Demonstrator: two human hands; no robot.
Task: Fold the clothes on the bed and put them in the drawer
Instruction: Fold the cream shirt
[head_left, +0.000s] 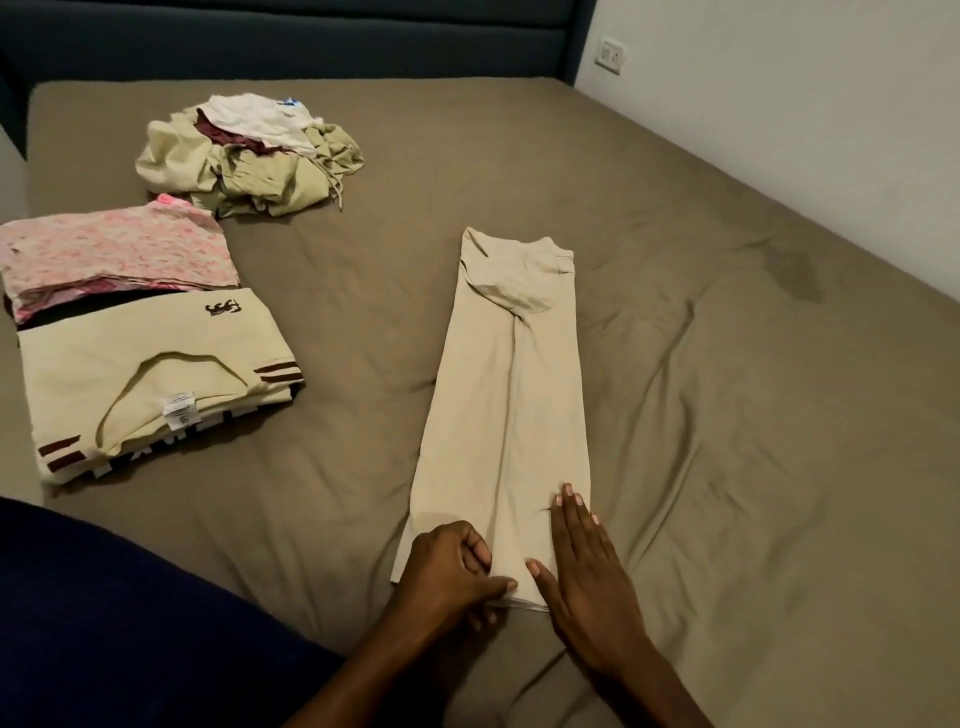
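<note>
A beige garment (511, 395) lies folded lengthwise into a long narrow strip on the brown bed sheet (727, 415), its waistband end far from me. My left hand (452, 569) pinches the near hem at its left corner, fingers curled. Flat on the near right part of the strip lies my right hand (584, 577), fingers straight and pressing down. A loose heap of unfolded clothes (249, 156) sits at the far left. A folded cream shirt (156, 379) with dark stripes and a folded pink floral piece (114, 254) lie at the left. No drawer is in view.
A dark blue headboard (311, 36) runs along the far edge of the bed. A white wall (805, 114) with a socket (610, 54) borders the right side. Dark blue fabric (119, 623) fills the near left corner.
</note>
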